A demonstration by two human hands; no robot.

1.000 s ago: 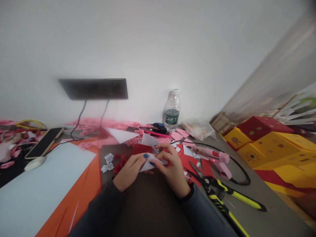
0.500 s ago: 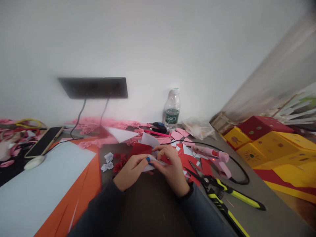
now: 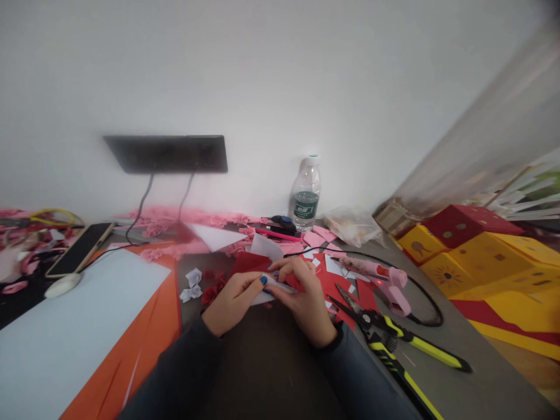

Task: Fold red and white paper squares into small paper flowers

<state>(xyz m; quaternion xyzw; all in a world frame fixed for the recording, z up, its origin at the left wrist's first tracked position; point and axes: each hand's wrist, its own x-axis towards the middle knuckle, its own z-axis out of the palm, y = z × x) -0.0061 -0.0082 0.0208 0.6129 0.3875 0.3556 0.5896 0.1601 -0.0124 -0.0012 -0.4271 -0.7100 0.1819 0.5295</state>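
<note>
Between my hands is a small piece of white paper (image 3: 261, 299), partly covered by the fingers. My left hand (image 3: 234, 300) pinches it from the left with thumb and fingers. From the right, my right hand (image 3: 304, 300) grips the same paper, its thumb close to the left thumb. Just beyond the hands lie a red paper sheet (image 3: 250, 262) and a white paper piece (image 3: 266, 247). To the left of my left hand are dark red paper flowers (image 3: 213, 286) and white paper flowers (image 3: 191, 284).
Right of my hands lie open scissors (image 3: 371, 321) with yellow-black handles and a pink glue gun (image 3: 385, 280) with a black cord. A water bottle (image 3: 306, 195) stands by the wall. Left are white sheets (image 3: 83, 326) on orange paper (image 3: 151, 315), and a phone (image 3: 81, 249).
Both hands keep hold of the white paper in nearly the same place. Only a very slight shift of the view and fingers shows.
</note>
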